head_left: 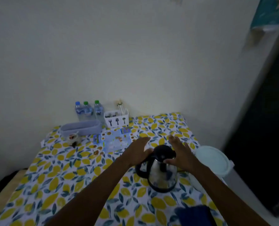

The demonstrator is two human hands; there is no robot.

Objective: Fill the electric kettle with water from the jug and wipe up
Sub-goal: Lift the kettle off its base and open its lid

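Near the right edge of the lemon-print surface (67, 173), a steel kettle (161, 173) stands upright while the left hand (138, 152) and right hand (182, 156), fingers spread and gripping nothing, rest against its black lid (164, 151), probably to open it for filling.

I take this for a home, most likely a small dining corner set against a plain white wall (119, 54). I see a table under a lemon-print tablecloth (67, 176), the sort used in a household. At the wall end stand three small water bottles (88, 111), a white cutlery caddy (116, 119) printed with utensil pictures, and a grey oblong basket (81, 128). An electric kettle (161, 170) sits on the cloth. The light is dim and domestic.
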